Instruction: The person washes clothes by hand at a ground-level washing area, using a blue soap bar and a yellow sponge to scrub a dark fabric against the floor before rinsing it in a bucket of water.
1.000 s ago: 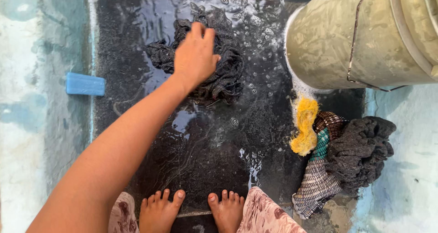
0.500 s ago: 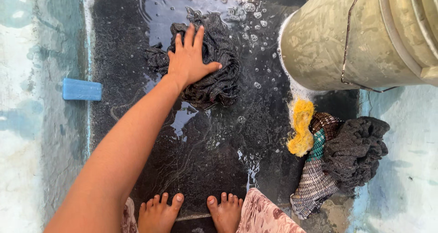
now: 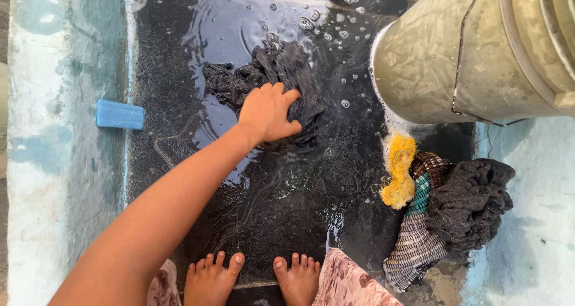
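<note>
Wet black stone forms the washing floor, bordered by pale blue painted edging and glazed with soapy water and bubbles. A person stands barefoot at its near edge, toes planted on the slab, and leans forward so one arm reaches across the puddle. That arm enters from the lower left and appears to be the left hand; its fingers curl down into a sodden dark cloth, bunching it against the stone where the water pools, so the rough surface can serve as a scrubbing board. The right hand is out of view. A blue bar of soap rests on the dry ledge to the left, clear of the water yet near. A large pale bucket stands at upper right, beside the wet slab. Below it, a heap of other cloths, yellow, striped and dark, lies against the right-hand edging, apart from the piece being worked.
</note>
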